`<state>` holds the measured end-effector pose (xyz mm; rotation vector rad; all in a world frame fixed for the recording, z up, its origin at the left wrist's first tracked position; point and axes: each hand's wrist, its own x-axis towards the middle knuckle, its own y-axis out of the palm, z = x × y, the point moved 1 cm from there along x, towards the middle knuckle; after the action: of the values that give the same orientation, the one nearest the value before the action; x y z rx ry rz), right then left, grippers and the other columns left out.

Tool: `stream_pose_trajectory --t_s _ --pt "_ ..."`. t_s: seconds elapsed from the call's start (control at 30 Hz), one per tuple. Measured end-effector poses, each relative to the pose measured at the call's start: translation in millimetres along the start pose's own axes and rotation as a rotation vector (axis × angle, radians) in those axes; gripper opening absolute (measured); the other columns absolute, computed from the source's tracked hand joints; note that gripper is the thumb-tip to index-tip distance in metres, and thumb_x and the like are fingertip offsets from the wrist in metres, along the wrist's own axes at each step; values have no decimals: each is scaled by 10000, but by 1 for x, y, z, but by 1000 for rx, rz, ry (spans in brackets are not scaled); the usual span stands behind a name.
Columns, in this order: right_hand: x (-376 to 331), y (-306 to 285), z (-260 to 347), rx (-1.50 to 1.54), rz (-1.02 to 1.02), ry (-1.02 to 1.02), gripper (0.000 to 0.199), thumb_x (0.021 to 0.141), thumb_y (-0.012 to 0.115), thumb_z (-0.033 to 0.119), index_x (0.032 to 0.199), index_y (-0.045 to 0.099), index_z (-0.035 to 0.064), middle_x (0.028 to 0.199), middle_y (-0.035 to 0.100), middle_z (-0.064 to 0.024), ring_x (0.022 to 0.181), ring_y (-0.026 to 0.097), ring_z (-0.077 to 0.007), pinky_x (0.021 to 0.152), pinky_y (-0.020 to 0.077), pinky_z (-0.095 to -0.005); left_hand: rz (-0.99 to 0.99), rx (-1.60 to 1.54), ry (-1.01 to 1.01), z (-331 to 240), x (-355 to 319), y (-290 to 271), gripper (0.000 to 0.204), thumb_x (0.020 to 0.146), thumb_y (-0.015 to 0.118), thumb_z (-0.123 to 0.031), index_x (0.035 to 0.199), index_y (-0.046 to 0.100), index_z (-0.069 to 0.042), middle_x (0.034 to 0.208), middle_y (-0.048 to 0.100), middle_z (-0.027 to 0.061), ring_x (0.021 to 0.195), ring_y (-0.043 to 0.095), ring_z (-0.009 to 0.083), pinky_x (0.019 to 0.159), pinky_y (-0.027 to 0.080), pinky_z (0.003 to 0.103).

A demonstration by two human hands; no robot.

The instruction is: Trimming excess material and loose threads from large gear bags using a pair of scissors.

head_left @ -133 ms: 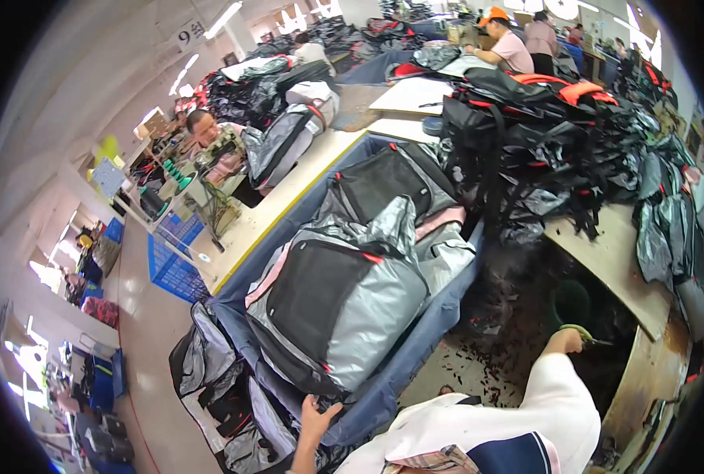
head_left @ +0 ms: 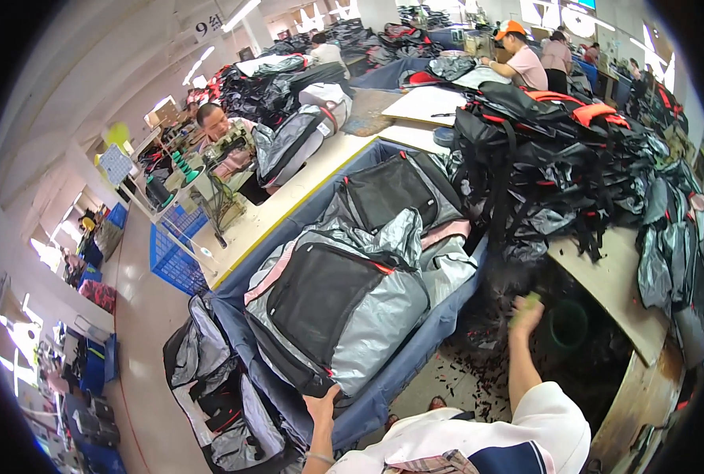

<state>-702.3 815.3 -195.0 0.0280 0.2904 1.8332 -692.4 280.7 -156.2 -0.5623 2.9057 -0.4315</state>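
Left hand (head_left: pixel 324 407) grips the near edge of the grey-and-black backpack (head_left: pixel 336 312) lying atop the blue bin (head_left: pixel 447 332), while the right hand (head_left: pixel 526 312) closes on a small greenish object (head_left: pixel 530 301) near the green bucket (head_left: pixel 567 325); keeping the backpack's edge pinned flat should steady it.

I am looking at a bag-making workshop, a factory floor set up for sewing. Grey and black backpacks (head_left: pixel 344 300) fill a long blue cloth trough (head_left: pixel 415 359) beside me, and more lie heaped on the wooden worktables (head_left: pixel 605 268). A seated worker (head_left: pixel 218 130) sits at a sewing station with thread cones (head_left: pixel 184 166), another in an orange cap (head_left: pixel 518 55) works farther back. Fabric scraps (head_left: pixel 478 371) litter the floor, and strip lights (head_left: pixel 237 14) run overhead.
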Motion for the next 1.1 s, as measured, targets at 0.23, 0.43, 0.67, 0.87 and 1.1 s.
stream_pose_trajectory --t_s 0.23,0.43,0.67,0.87,1.1 --pt "-128 248 9 -188 1002 -322 458 744 703 314 1019 480 24 887 597 -118 794 567 -240 735 441 -357 -262 -507 -52 -38 38 -7 384 701 691 3 1069 590 50 1000 623 72 849 581 183 762 453 301" --pt "-134 271 83 -193 1009 -513 373 723 704 213 902 439 20 768 549 -158 729 547 -346 671 430 -391 5 -204 175 -301 73 -9 212 694 677 -26 883 583 3 803 613 81 530 560 141 387 430 247" --pt "-92 169 143 -69 932 -214 444 677 796 221 968 493 80 793 478 -7 753 474 -125 701 405 -284 320 -94 552 -508 38 11 114 737 671 -67 747 568 -19 596 571 25 305 383 48 263 248 178" --pt "-131 49 192 94 642 112 442 561 805 105 868 488 73 797 444 22 741 460 -117 668 403 -276 633 36 625 -556 -8 48 147 759 643 -103 842 598 9 673 617 29 388 474 22 311 319 144" --pt "-140 -31 189 158 370 108 246 680 714 77 859 547 55 773 484 56 700 461 -70 633 389 -219 631 543 1121 -504 2 109 823 744 721 -334 1343 282 23 983 617 148 859 611 226 732 481 295"
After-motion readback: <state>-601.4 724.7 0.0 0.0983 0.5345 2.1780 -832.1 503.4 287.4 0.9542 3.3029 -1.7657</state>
